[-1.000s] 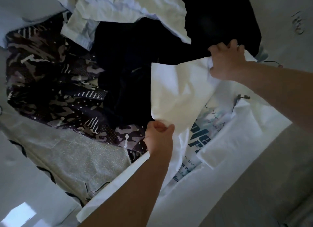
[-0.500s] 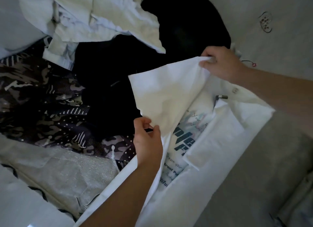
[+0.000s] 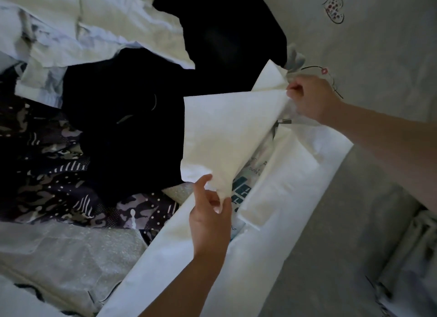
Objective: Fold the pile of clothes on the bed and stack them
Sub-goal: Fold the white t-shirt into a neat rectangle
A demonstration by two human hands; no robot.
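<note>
A white T-shirt (image 3: pixel 227 137) with blue lettering lies diagonally across the bed, its left side lifted and turned over the print. My left hand (image 3: pixel 210 212) pinches the near corner of that raised flap. My right hand (image 3: pixel 312 99) pinches its far corner, up by the shirt's top edge. The shirt's right side (image 3: pixel 279 191) lies folded inward over the print. Beyond it to the left is the pile: a black garment (image 3: pixel 132 118), a camouflage-patterned piece (image 3: pixel 47 174), pale blue and cream clothes (image 3: pixel 94 25) and a grey speckled one (image 3: pixel 71 252).
The grey bedsheet (image 3: pixel 369 44) with a small embroidered heart spreads at the right and far right. A bundle of folded pale cloth (image 3: pixel 411 269) sits at the lower right edge. The pile fills the whole left half.
Both hands have carried the lifted flap rightward over the printed front. My right hand moved from on top of the cloth to pinching its far corner.
</note>
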